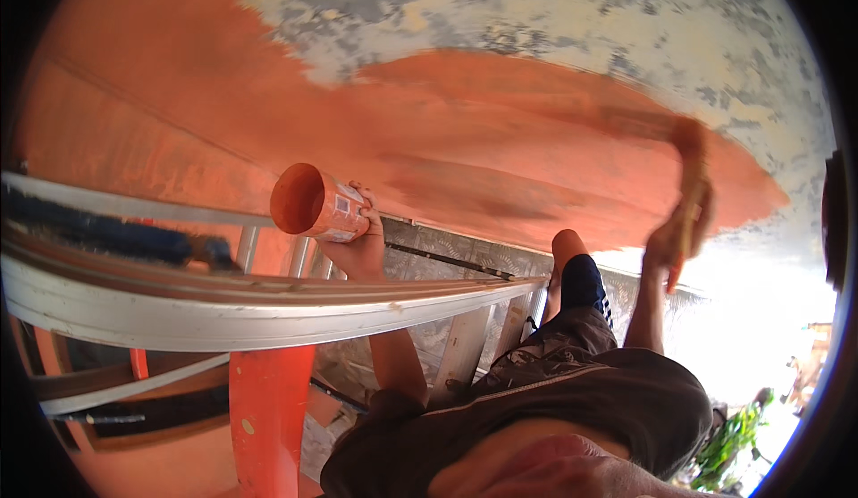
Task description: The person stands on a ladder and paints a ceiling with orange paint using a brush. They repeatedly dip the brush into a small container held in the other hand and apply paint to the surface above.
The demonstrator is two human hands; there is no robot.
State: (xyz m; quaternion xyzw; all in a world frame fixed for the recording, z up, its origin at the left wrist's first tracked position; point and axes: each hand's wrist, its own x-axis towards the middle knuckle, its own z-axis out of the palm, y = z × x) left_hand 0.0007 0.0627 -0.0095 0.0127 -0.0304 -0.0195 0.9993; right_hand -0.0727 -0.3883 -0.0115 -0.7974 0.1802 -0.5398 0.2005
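While both hands are apart and busy, each is closed on one thing. One left hand (365, 230) is wrapped around one orange can (338, 210), gripping it from the right of the view; its round mouth faces left, showing an orange inside, and pale labels mark its side. The can is in front of the wall (313, 109), near its lower edge and above one silver ladder rail (223, 319). One right hand (677, 237), blurred, is clamped on one paintbrush (690, 145), whose head is towards the right end of the wall's orange area; blur hides whether the bristles touch. Two finishes share the wall: orange along the lower part and the left, patchy grey and white along the upper edge.

Below the wall's lower edge lies one patterned grey floor (429, 266). One red upright panel (268, 418) stands under the ladder rail. The person wears one dark brown shirt (657, 400) and dark shorts (583, 285) with white stripes. Green leaves (728, 444) show at lower right.
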